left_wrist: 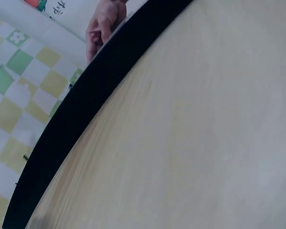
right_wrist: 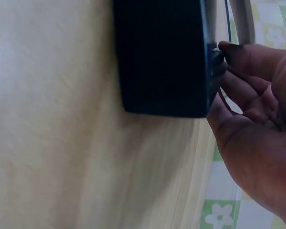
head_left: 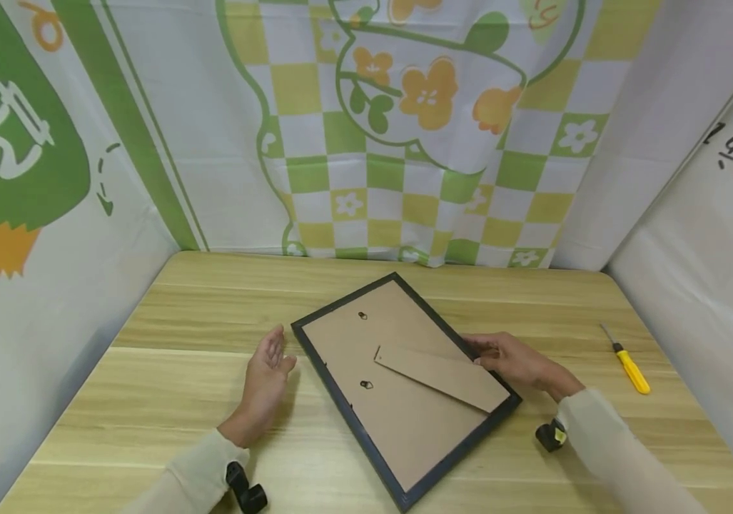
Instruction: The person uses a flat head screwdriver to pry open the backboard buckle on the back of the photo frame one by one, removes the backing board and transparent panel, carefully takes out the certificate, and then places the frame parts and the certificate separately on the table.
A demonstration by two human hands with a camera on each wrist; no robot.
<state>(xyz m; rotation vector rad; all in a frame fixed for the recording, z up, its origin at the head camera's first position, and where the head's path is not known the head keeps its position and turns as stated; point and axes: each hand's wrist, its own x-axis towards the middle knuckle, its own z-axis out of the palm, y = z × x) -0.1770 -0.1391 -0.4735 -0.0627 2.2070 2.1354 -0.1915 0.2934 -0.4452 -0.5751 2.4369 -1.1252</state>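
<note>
A black picture frame lies face down and askew on the wooden table. Its brown backing board shows, with a fold-out stand lying flat on it. My left hand is open, palm toward the frame's left corner, a short gap away from it. My right hand rests on the frame's right edge with its fingers reaching onto the rim. In the right wrist view the fingertips touch the top of the frame's corner. The left wrist view shows the frame's long edge and the right hand beyond it.
A yellow-handled screwdriver lies on the table to the right of my right hand. Printed cloth with green checks and flowers hangs around the table's back and sides. Two small metal hangers sit on the backing board.
</note>
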